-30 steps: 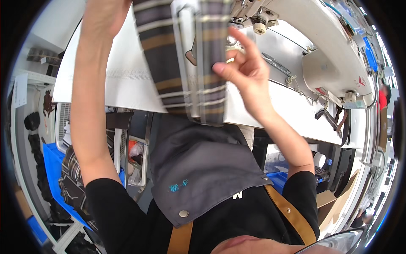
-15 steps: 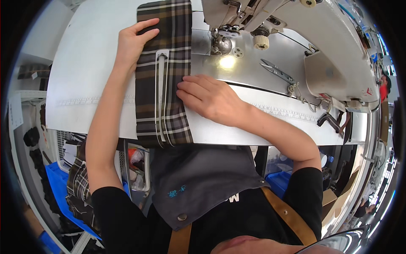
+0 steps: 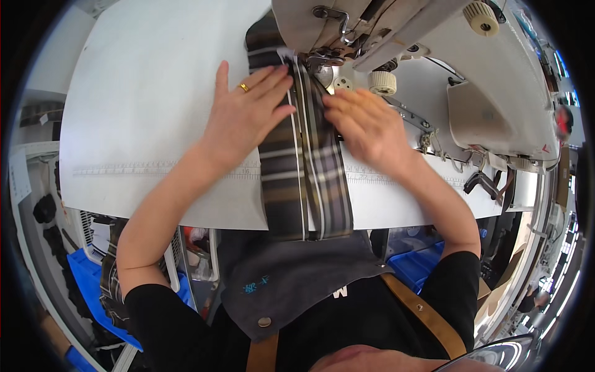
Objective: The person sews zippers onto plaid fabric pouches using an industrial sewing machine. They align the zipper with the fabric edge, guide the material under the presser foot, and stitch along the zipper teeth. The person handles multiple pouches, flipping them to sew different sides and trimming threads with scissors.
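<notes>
A strip of dark plaid fabric (image 3: 282,192) lies lengthwise on the white table, its far part beside and partly under the head of a sewing machine (image 3: 409,43). A narrow lengthwise slit with pale edges runs down the fabric, its far end close to the needle area, where the machine hides detail. My left hand (image 3: 248,115) rests flat on the fabric's left side, fingers stretched and thumb apart, a ring on one finger. On the right edge of the fabric, my right hand (image 3: 369,127) lies with its fingers extended, slightly blurred.
Metal thread snips (image 3: 414,116) lie on the machine bed beyond my right hand, partly covered. A printed ruler scale (image 3: 155,169) crosses the table. Below the table's left edge is a blue bin (image 3: 93,285) with more plaid cloth. A dark-handled tool (image 3: 482,183) sits at the right.
The fabric has moved right and its slit now reaches the needle area. My left hand has shifted right and nearer onto the cloth; my right hand has moved right along with it.
</notes>
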`<action>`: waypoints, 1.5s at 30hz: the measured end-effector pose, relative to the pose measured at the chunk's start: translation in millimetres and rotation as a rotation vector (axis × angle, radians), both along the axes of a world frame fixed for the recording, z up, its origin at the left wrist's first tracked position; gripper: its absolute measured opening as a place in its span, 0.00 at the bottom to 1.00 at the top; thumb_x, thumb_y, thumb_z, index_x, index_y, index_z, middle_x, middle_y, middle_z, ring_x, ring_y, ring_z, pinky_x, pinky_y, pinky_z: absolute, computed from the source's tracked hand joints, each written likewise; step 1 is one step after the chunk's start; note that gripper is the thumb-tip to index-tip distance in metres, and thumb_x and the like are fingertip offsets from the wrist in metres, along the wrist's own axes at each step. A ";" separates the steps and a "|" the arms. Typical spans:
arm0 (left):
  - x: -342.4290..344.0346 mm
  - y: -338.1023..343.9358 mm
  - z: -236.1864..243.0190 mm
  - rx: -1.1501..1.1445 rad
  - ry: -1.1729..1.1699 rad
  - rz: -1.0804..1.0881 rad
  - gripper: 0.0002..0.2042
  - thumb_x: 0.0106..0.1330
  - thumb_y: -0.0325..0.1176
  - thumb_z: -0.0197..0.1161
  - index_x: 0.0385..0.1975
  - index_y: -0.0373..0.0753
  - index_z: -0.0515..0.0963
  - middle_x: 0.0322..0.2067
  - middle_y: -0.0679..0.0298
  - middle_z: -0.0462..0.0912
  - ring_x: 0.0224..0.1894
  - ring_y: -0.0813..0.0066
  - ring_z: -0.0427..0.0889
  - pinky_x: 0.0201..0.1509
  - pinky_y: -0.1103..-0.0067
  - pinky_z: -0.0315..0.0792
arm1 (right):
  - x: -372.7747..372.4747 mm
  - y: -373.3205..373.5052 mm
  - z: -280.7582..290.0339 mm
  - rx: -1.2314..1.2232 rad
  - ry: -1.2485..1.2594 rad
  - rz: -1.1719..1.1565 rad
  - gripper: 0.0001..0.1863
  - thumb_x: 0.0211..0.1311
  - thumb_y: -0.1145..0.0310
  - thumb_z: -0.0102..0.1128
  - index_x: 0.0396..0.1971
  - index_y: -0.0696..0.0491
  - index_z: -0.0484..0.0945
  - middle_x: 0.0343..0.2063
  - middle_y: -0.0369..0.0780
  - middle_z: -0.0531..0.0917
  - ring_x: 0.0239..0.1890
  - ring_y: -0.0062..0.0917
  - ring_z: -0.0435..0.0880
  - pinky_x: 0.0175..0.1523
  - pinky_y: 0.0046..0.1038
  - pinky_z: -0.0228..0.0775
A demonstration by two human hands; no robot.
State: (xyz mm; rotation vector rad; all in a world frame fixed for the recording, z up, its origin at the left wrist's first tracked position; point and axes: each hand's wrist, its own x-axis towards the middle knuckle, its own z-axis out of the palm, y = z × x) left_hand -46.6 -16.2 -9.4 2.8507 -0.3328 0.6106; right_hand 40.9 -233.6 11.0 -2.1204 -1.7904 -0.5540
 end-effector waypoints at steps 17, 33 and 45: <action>10.5 12.3 4.7 -0.059 -0.072 -0.030 0.15 0.56 0.34 0.64 0.43 0.40 0.76 0.34 0.68 0.76 0.33 0.72 0.77 0.52 0.68 0.64 | 13.1 27.1 -13.6 0.023 0.148 -0.039 0.22 0.44 0.76 0.56 0.45 0.56 0.76 0.44 0.40 0.81 0.37 0.32 0.79 0.47 0.33 0.66; 11.2 1.1 8.7 -0.111 -0.019 -0.062 0.15 0.58 0.39 0.61 0.44 0.41 0.76 0.49 0.68 0.75 0.48 0.71 0.74 0.61 0.59 0.56 | 5.9 4.6 -6.4 -0.062 0.069 -0.124 0.28 0.42 0.82 0.53 0.49 0.51 0.74 0.51 0.37 0.76 0.51 0.32 0.75 0.40 0.28 0.73; 25.2 17.9 2.7 0.164 -0.064 -0.105 0.18 0.61 0.42 0.58 0.50 0.44 0.74 0.50 0.70 0.75 0.48 0.71 0.72 0.61 0.63 0.56 | 1.7 15.0 -9.5 -0.140 0.147 -0.215 0.29 0.44 0.82 0.52 0.53 0.54 0.70 0.52 0.40 0.75 0.55 0.36 0.72 0.50 0.31 0.72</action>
